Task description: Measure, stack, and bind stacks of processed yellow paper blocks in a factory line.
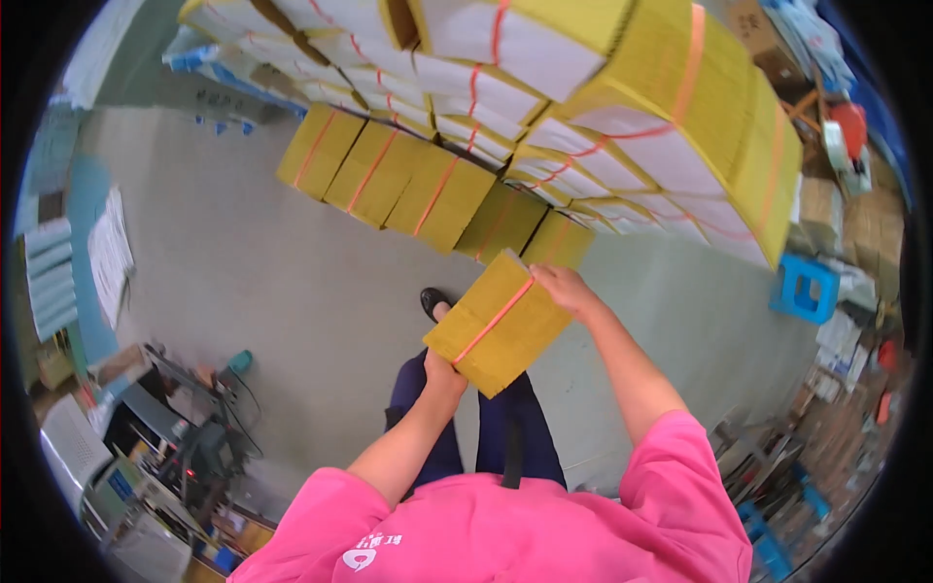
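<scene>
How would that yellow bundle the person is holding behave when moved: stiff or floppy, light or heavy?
The yellow bundle seems fairly stiff: its edges look straight, with an orange-pink band around it. It may be heavy for its size, as the left hand and right hand both hold it. Its boxy shape probably won't roll.

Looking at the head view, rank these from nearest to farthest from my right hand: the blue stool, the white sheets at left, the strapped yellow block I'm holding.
1. The strapped yellow block: touching the right hand, at center.
2. The blue stool: out to the right.
3. The white sheets: farthest, across on the left.
</scene>
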### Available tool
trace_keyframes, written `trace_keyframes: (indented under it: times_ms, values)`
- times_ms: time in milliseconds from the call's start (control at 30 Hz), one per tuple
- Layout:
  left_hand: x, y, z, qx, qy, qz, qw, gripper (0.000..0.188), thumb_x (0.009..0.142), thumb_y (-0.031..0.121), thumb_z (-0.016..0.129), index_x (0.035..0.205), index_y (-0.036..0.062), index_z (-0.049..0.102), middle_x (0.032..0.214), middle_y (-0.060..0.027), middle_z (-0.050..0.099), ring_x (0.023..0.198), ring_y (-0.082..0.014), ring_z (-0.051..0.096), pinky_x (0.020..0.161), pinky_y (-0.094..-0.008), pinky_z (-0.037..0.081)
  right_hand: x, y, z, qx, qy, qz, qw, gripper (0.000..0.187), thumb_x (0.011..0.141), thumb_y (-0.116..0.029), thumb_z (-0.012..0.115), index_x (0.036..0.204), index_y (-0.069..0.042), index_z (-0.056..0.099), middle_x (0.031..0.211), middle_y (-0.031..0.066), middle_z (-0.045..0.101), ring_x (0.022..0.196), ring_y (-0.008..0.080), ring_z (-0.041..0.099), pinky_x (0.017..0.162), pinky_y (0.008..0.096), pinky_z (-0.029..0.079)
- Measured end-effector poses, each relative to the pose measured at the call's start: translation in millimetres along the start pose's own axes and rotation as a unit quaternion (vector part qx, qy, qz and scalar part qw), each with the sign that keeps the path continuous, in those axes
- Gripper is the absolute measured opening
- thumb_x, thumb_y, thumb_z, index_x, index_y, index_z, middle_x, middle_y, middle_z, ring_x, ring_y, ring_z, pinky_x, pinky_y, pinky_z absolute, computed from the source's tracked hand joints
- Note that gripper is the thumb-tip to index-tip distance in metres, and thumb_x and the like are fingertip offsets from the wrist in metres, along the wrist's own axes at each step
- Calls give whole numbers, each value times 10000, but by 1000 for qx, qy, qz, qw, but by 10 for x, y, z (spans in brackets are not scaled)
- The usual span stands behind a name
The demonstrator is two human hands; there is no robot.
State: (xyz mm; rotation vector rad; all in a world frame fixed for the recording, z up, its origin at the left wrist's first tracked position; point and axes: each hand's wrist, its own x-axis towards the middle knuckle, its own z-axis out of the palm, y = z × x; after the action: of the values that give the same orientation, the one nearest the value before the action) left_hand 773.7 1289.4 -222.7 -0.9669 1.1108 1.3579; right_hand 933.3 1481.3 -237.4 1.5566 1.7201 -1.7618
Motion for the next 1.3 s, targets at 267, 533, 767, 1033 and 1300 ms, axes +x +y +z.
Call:
trace_keyframes:
  times_ms: [267,533,767,1033,1300]
  values:
    - [1545,-295,272,-154,-16,-8,988,404,1011,359,432,1280,74,532,1308,-89,578,1188,-277,562,1013,-443,462,1484,176,-359,-61,-60,-41,995,572,906,-490,577,1310,-86,570,1182,166,660,1108,292,618,959,352,449]
    - [2324,-402,460,-105,23,24,994,441,1017,334,377,1370,77,438,1432,-73,457,1337,-262,412,1120,-440,325,2143,354,-198,-188,147,-166,957,551,863,-324,632,1334,-56,529,1318,191,573,1246,328,527,1037,392,399]
    - [2373,-167,236,-66,68,-26,995,522,1005,455,335,1387,112,432,1451,-64,440,1345,-279,394,1111,-520,273,1599,876,61,92,345,-35,934,567,915,-269,618,1399,-47,423,1384,147,506,1262,309,481,1035,447,386]
    - [2225,37,572,-55,21,-25,998,557,1008,458,360,1445,112,361,1541,-54,317,1414,-272,266,1084,-638,187,1667,947,253,535,96,93,834,686,930,-460,589,1476,-170,292,1462,75,399,1334,296,394,1053,559,348]
    - [2195,184,226,67,95,-38,992,661,975,448,439,1529,163,216,1542,-82,280,1358,-296,346,1051,-639,258,1532,694,213,422,123,180,880,679,937,-467,569,1484,-202,266,1449,88,414,1333,297,396,1020,564,369]
